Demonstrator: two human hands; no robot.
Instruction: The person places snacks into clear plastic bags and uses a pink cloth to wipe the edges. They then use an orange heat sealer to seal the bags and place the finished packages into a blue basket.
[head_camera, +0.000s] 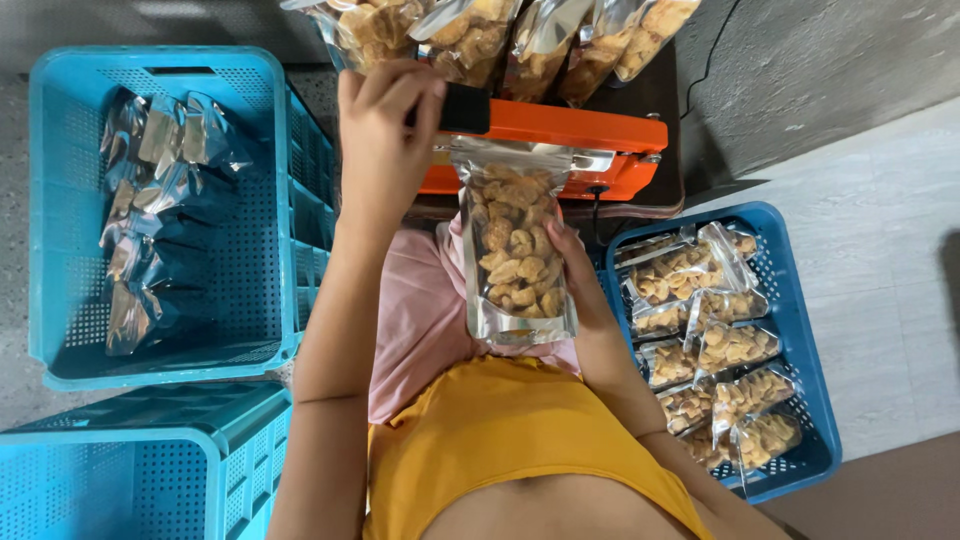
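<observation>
Pressing down the orange heat sealer (560, 150), a snack pouch (515, 250) is held in its jaws.
The black handle (462, 108) is gripped by the left hand (385, 125); the pouch is clasped by the right hand (580, 275), between two blue crates.

Bright, even daylight, soft shadows, glare on the foil pouches (165, 215), sharp focus, slight wide-angle edge stretch.

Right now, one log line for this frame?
left hand: pressing sealer handle | right hand: holding snack pouch in sealer | crate: sealed pouches
</observation>
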